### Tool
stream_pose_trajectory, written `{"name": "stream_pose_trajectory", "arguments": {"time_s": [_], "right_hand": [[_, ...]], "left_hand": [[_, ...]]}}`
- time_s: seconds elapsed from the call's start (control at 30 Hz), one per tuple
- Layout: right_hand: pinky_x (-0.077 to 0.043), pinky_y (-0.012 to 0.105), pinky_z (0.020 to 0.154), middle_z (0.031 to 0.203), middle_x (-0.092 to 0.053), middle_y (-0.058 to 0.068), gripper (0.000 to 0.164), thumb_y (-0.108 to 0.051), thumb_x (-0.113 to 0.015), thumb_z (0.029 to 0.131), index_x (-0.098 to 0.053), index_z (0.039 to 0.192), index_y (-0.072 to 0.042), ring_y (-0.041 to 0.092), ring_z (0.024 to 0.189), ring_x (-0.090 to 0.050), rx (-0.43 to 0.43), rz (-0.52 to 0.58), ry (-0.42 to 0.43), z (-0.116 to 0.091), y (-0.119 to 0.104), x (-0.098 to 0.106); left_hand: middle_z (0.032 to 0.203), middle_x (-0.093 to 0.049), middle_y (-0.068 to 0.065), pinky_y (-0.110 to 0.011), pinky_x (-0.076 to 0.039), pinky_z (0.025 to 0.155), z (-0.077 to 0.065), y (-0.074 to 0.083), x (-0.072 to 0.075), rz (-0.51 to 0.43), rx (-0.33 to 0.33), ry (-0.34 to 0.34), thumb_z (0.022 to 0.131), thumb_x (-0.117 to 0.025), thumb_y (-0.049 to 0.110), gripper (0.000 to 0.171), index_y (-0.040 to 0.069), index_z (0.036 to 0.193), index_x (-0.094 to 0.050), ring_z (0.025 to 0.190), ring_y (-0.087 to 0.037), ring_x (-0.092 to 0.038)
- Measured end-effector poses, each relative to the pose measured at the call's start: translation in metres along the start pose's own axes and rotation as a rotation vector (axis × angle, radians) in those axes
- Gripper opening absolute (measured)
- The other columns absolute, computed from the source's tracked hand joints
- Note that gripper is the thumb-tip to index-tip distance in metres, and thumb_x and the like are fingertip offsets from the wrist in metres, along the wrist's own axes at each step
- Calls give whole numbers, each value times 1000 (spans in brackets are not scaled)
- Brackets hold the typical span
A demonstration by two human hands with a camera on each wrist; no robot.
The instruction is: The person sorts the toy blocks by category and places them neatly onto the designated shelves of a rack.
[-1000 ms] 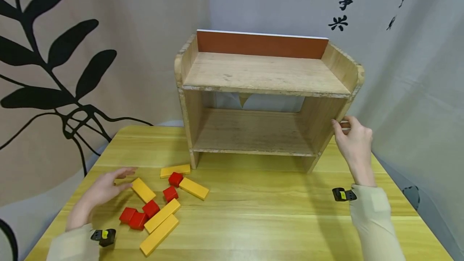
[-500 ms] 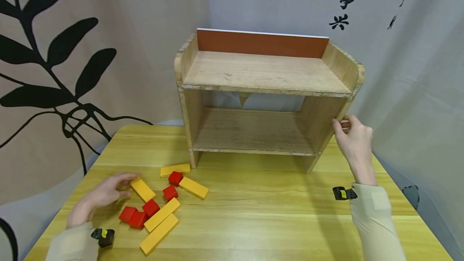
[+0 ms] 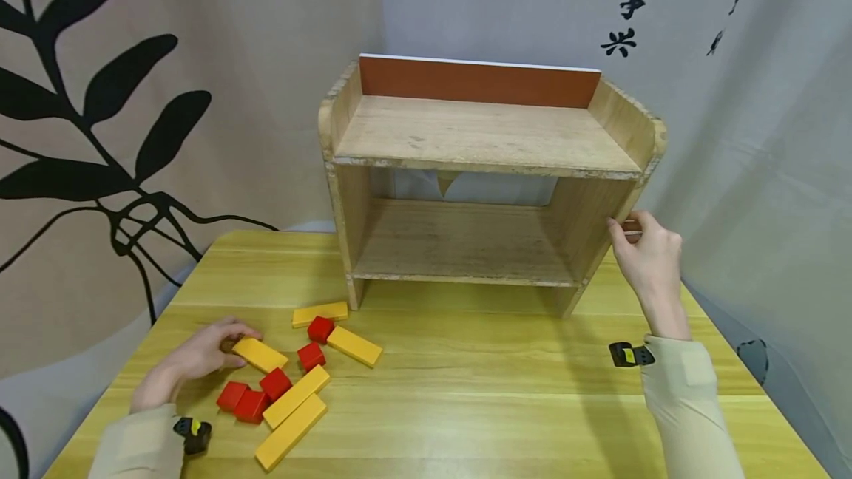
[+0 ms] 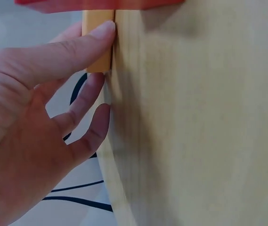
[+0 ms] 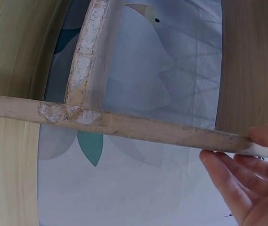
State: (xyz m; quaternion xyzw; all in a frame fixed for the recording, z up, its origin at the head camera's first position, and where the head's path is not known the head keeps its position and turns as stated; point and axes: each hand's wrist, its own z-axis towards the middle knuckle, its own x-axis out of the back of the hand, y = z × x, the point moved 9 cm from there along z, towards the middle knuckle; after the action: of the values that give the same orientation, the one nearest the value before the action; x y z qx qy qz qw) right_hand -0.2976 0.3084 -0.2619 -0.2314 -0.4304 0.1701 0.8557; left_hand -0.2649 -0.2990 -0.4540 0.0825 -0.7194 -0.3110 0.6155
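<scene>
At the left of the table, my left hand [image 3: 196,353] pinches the near-left end of a yellow block [image 3: 261,354]. In the left wrist view, the thumb lies across this yellow block [image 4: 103,62], the index finger is mostly hidden behind it, and the two lower fingers are loosely bent. My right hand [image 3: 648,261] holds the right side panel of a small two-tier wooden shelf [image 3: 486,135] standing upright. The right wrist view shows its fingers [image 5: 223,176] and thumb on opposite faces of the panel's edge [image 5: 148,131].
Several red cubes [image 3: 250,406] and other yellow blocks [image 3: 291,432] lie loosely grouped beside the left hand, on the wooden table [image 3: 466,390]. One yellow block [image 3: 321,314] lies close to the shelf's left foot. Curtains [image 3: 765,131] hang behind the table.
My left hand has closed in on the upper yellow block, taken hold of its end and turned it to a flatter angle. The right hand keeps its place on the shelf.
</scene>
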Motion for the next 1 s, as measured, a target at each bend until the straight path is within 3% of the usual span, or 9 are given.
{"name": "stream_pose_trajectory", "arguments": {"time_s": [0.13,0.27,0.37,0.53,0.73,0.9,1.0], "right_hand": [[-42,11,50,98,-69,28,40,-31,-54,95,-63,108,5,40,82,-69,3,7,2,0,-1,0],[-55,31,56,99,-69,29,39,-29,-54,95,-63,108,6,41,82,-69,10,16,1,-1,-2,0],[-55,48,64,99,-69,29,39,-29,-54,95,-62,109,7,41,82,-69,15,19,1,-1,-3,0],[-55,50,65,98,-69,29,38,-28,-54,95,-62,107,7,42,82,-69,18,22,5,-1,-3,0],[-55,49,64,98,-69,29,38,-28,-54,95,-62,107,7,41,82,-69,14,19,-5,0,-3,0],[-55,50,64,99,-69,30,38,-29,-53,95,-62,107,7,42,82,-69,12,14,-13,0,-3,1],[-55,51,65,99,-68,30,39,-29,-53,95,-62,106,7,42,82,-69,8,10,-20,0,-3,1]], "left_hand": [[112,-64,-19,-52,-47,88,1,-3,1,18,64,-7,72,-79,13,35,6,104,-67,104,-35,-57],[113,-64,-20,-55,-46,88,-1,-5,2,12,119,-13,72,-80,18,36,6,103,-67,104,-35,-57],[111,-65,-17,-51,-48,86,-2,-5,3,17,122,1,72,-80,19,36,7,103,-67,101,-32,-58],[105,-67,-9,-36,-48,77,-3,-1,7,37,104,51,73,-79,19,34,8,103,-68,93,-21,-57],[104,-67,-7,-33,-49,74,-3,22,23,62,8,161,77,-78,19,32,9,105,-67,92,-20,-57],[102,-68,-2,-29,-50,73,2,55,42,123,-120,284,76,-78,18,31,12,105,-68,90,-11,-57],[101,-68,0,-28,-51,72,5,79,50,155,-190,348,76,-79,16,31,12,104,-68,89,-13,-57]]}}
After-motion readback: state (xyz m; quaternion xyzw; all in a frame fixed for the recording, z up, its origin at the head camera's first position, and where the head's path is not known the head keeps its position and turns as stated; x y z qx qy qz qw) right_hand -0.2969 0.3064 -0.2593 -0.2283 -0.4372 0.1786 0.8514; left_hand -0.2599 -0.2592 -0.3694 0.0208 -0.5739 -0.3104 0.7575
